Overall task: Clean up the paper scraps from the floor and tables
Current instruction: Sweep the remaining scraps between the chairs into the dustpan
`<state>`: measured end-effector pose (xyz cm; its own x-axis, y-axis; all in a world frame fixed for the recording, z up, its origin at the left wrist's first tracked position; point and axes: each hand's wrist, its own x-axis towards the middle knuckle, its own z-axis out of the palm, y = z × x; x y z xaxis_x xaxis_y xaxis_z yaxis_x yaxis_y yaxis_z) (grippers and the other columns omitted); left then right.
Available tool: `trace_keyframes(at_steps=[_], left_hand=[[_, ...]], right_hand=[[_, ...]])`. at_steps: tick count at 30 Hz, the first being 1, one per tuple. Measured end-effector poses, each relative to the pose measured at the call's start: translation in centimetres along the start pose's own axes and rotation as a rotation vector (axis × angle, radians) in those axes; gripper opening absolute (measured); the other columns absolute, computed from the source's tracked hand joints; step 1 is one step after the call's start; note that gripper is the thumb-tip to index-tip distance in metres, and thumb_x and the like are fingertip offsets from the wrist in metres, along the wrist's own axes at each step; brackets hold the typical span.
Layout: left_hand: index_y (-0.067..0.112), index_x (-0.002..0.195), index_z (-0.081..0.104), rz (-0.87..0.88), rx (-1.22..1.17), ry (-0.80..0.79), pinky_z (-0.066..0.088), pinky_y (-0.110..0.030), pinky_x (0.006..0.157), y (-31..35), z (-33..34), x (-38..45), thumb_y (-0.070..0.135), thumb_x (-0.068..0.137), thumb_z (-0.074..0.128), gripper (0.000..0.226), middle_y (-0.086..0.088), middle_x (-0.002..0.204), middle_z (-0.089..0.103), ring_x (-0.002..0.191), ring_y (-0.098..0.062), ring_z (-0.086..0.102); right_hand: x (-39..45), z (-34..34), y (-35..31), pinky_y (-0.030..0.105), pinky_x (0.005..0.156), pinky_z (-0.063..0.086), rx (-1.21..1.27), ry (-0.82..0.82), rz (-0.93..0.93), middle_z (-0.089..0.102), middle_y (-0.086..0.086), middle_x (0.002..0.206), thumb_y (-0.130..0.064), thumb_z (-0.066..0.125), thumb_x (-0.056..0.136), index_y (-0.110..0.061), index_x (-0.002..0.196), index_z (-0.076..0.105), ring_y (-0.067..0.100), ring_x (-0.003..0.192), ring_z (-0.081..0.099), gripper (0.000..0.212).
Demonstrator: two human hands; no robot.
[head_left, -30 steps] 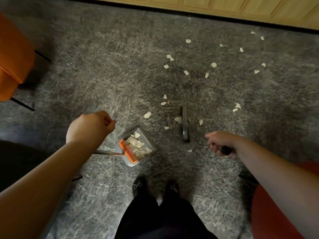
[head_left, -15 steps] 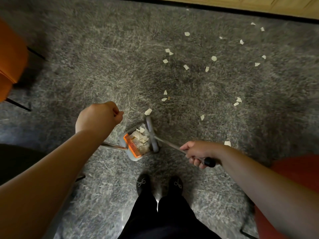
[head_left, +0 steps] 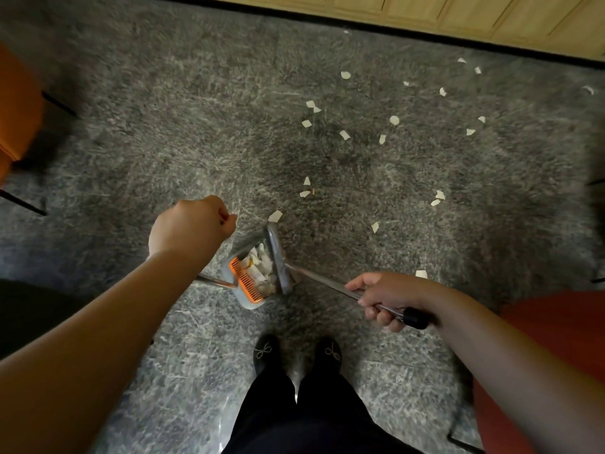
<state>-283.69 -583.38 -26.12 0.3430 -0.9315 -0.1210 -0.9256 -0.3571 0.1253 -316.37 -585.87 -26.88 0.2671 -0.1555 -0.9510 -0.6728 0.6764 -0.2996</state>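
Observation:
A grey dustpan [head_left: 244, 301] with an orange comb edge sits on the grey carpet just ahead of my feet, holding a heap of white paper scraps [head_left: 262, 268]. My left hand [head_left: 193, 224] is closed in a fist on the dustpan's long metal handle. My right hand [head_left: 386, 298] grips the broom handle [head_left: 327, 283], whose black end sticks out behind my fingers. The broom head [head_left: 278, 258] rests against the pan's mouth. Several loose paper scraps [head_left: 343, 135] lie scattered on the carpet farther ahead and to the right, one [head_left: 275, 216] just beyond the broom head.
An orange chair [head_left: 16, 103] with black legs stands at the left edge. A red round seat [head_left: 556, 348] is under my right forearm. A wooden cabinet base [head_left: 458, 11] with a black kickboard runs along the far edge of the carpet. My black shoes [head_left: 296, 352] are below the pan.
The broom head swept left from the open carpet to the dustpan's mouth, pushing scraps in. My right hand followed it leftward. My left hand stayed on the dustpan handle.

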Motion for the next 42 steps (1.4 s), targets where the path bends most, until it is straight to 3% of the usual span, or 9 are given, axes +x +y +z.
trace_keyframes(at_steps=[14, 23, 26, 32, 35, 42], left_hand=[[0.034, 0.08, 0.058, 0.004, -0.026, -0.039, 0.03, -0.019, 0.045, 0.7, -0.3, 0.3, 0.055, 0.089, 0.054, 0.023, 0.008, 0.059, 0.055, 0.051, -0.011, 0.048], [0.034, 0.075, 0.058, 0.32, 0.045, -0.131, 0.029, -0.018, 0.043, 8.1, -0.5, 3.5, 0.052, 0.088, 0.056, 0.023, 0.011, 0.059, 0.053, 0.052, -0.006, 0.046], [0.034, 0.076, 0.059, 0.352, 0.091, -0.142, 0.029, -0.019, 0.042, 11.3, -0.2, 3.9, 0.051, 0.09, 0.055, 0.022, 0.01, 0.06, 0.054, 0.052, -0.008, 0.049], [0.034, 0.074, 0.058, 0.33, 0.096, -0.154, 0.035, -0.02, 0.043, 15.6, 0.0, 6.5, 0.056, 0.089, 0.055, 0.026, 0.008, 0.06, 0.057, 0.053, -0.011, 0.053], [0.036, 0.075, 0.056, 0.344, 0.124, -0.118, 0.03, -0.02, 0.044, 17.8, 0.3, 7.3, 0.057, 0.086, 0.057, 0.024, 0.009, 0.061, 0.053, 0.053, -0.01, 0.048], [0.035, 0.074, 0.056, 0.359, 0.175, -0.104, 0.03, -0.022, 0.046, 22.1, 1.0, 7.7, 0.056, 0.085, 0.059, 0.025, 0.005, 0.061, 0.054, 0.056, -0.017, 0.049]], right_hand=[[-1.8, -2.6, 4.6, 0.017, 0.036, 0.031, 0.374, 0.181, -0.053, 0.049, 0.005, 0.057, 0.0, 0.041, 0.096, -0.024, 0.125, 0.044, 0.009, 0.039, 0.04, 0.038], [-4.1, -5.6, 9.1, 0.018, 0.035, 0.028, 0.592, 0.331, -0.085, 0.049, 0.005, 0.055, 0.001, 0.041, 0.096, -0.021, 0.129, 0.045, 0.008, 0.037, 0.039, 0.04], [-5.2, -7.4, 11.0, 0.019, 0.033, 0.03, 0.671, 0.354, -0.077, 0.05, 0.005, 0.055, 0.0, 0.04, 0.098, -0.021, 0.13, 0.045, 0.008, 0.037, 0.041, 0.038], [-7.0, -12.6, 14.5, 0.017, 0.033, 0.03, 0.708, 0.443, -0.044, 0.046, 0.009, 0.061, 0.001, 0.039, 0.099, -0.019, 0.142, 0.036, 0.009, 0.037, 0.038, 0.047], [-7.9, -14.8, 16.3, 0.018, 0.033, 0.029, 0.706, 0.507, -0.048, 0.045, 0.01, 0.064, 0.003, 0.037, 0.098, -0.015, 0.145, 0.032, 0.01, 0.034, 0.04, 0.05], [-6.9, -20.3, 19.4, 0.021, 0.038, 0.033, 0.651, 0.569, 0.062, 0.052, 0.015, 0.075, -0.002, 0.041, 0.099, -0.016, 0.144, 0.035, 0.014, 0.044, 0.044, 0.048]])
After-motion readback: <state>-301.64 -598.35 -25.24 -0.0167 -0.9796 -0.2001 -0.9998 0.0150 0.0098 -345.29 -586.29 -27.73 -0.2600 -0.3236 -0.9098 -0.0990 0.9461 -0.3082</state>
